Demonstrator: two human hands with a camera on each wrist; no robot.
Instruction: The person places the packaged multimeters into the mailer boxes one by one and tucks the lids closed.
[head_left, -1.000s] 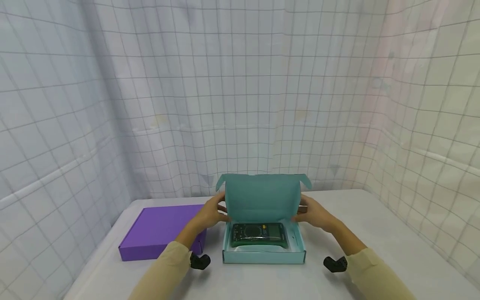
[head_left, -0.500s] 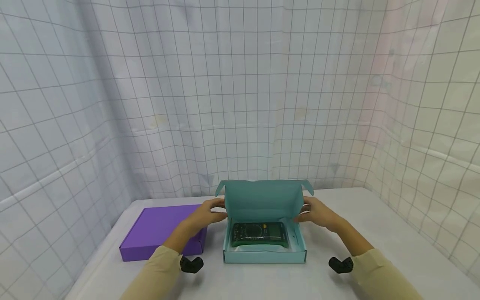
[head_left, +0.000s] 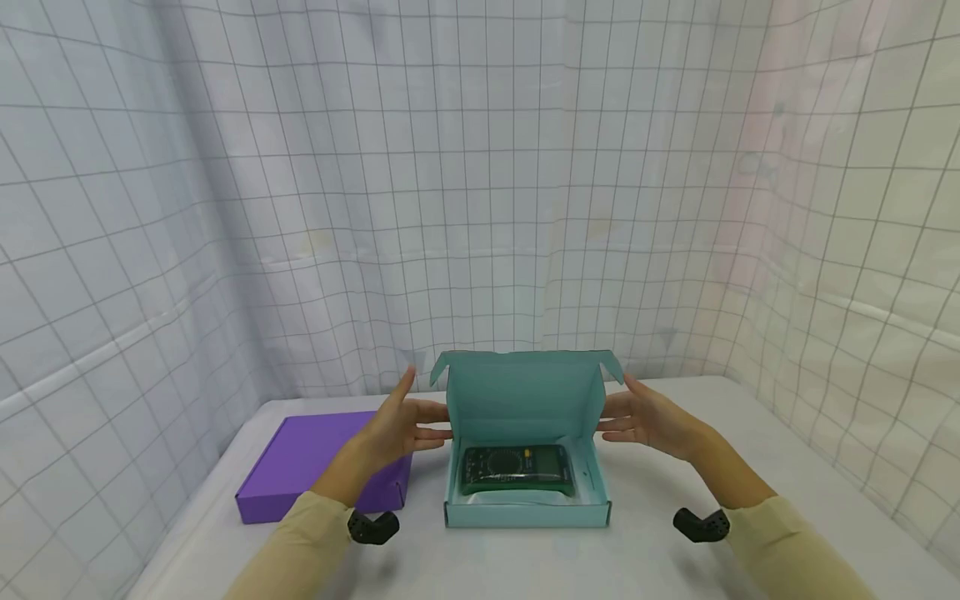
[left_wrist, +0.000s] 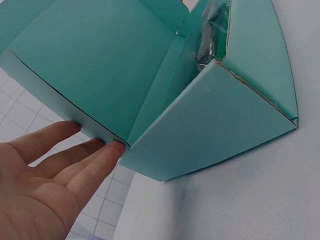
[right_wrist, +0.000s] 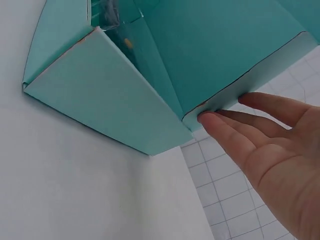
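A teal cardboard box (head_left: 527, 516) stands on the table with its lid (head_left: 527, 396) raised and leaning back. Inside lies a green and black multimeter (head_left: 516, 469) in clear plastic wrap. My left hand (head_left: 393, 429) touches the lid's left side flap with nearly straight fingertips, its thumb lifted away. On the opposite side, my right hand (head_left: 656, 418) rests its extended fingertips against the lid's right edge. Both wrist views show fingertips at the lid's side, close to the hinge; neither hand wraps round the cardboard.
A closed purple box (head_left: 315, 458) lies flat to the left, partly behind the left forearm. The white table (head_left: 660, 575) reaches back to a grid-patterned curtain (head_left: 495, 208), which also hangs on both sides.
The lid tilted slightly backward, then came up a little again. Both hands have drawn outward, and their fingers have straightened with the thumbs off the box.
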